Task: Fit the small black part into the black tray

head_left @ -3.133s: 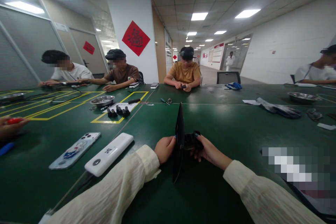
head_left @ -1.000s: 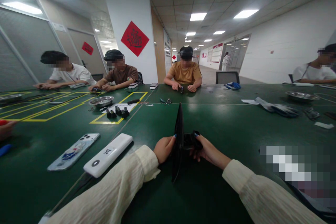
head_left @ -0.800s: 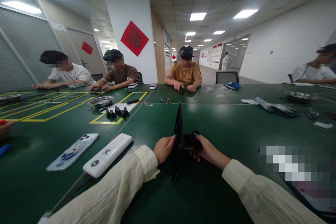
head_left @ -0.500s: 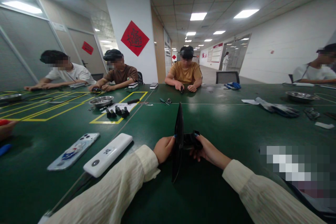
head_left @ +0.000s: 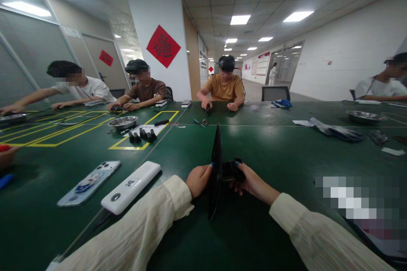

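A thin black panel [head_left: 216, 173] stands on edge near the middle of the desk's [head_left: 270, 237] near edge, seen almost edge-on, with a black bracket-like part [head_left: 231, 170] jutting from its right face. Whether the panel's lower end touches the desk, I cannot tell. The left hand [head_left: 200, 180] grips the panel from its left side, thumb against it. The right hand [head_left: 246, 180] is closed around the black part, thumb on top and fingers curled beneath.

Left of the left hand, a white power bank [head_left: 131, 188] marked 26 lies slantwise, a cable running from its lower end toward the desk's near edge. Just beside it, farther left, is a phone [head_left: 89, 184] in a patterned case. Beyond them, a group of black fittings [head_left: 143, 136] stands partly on a white sheet, near a metal bowl [head_left: 123, 123]. A small screwdriver [head_left: 199, 123] lies beyond the panel, toward the desk's far edge.

Toward the desk's right edge are grey gloves [head_left: 335, 130] and another metal bowl [head_left: 365, 117]. Across the desk, a person in a mustard shirt [head_left: 225, 89] holds a small dark object [head_left: 207, 108] at the far edge.
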### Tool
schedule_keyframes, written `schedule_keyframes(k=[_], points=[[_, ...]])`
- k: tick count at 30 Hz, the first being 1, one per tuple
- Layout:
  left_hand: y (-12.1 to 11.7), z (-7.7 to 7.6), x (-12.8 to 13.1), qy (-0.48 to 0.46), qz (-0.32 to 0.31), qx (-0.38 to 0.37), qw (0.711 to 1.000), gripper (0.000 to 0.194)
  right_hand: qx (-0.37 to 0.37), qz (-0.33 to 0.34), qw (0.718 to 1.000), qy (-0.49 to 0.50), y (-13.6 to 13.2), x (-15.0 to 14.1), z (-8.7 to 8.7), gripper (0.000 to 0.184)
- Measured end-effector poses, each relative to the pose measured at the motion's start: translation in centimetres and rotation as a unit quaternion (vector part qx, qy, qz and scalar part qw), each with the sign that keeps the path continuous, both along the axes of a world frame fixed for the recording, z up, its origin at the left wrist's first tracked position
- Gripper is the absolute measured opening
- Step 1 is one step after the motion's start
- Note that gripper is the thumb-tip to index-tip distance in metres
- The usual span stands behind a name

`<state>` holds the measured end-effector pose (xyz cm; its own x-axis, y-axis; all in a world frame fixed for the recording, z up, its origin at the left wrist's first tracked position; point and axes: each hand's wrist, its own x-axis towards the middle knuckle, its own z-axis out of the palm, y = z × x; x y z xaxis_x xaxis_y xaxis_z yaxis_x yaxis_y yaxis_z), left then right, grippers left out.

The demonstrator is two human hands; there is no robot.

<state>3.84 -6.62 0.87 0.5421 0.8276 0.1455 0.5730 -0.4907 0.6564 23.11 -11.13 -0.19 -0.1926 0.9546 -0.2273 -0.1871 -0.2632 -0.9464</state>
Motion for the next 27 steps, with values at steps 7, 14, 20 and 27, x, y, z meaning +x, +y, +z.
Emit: schedule_keyframes(k=[7,14,20,27], points=[[-0.11,0.13,-0.05,-0.002,-0.003,-0.001,1.0,0.059,0.004,0.006,1.0,0.005,0.12,0.14,-0.14,0.023],[-0.24,0.31,-0.05,-0.005,-0.005,0.008,1.0,0.056,0.003,0.007,1.0,0.004,0.2,0.11,-0.29,0.024],[-0.31,0.3,-0.06,-0.004,-0.002,0.007,1.0,0.055,0.001,0.007,1.0,0.005,0.59,0.18,-0.79,0.027],[-0.37,0.36,-0.01,0.0,0.0,0.009,1.0,0.055,0.005,0.006,1.0,0.005,0.27,0.13,-0.48,0.025]])
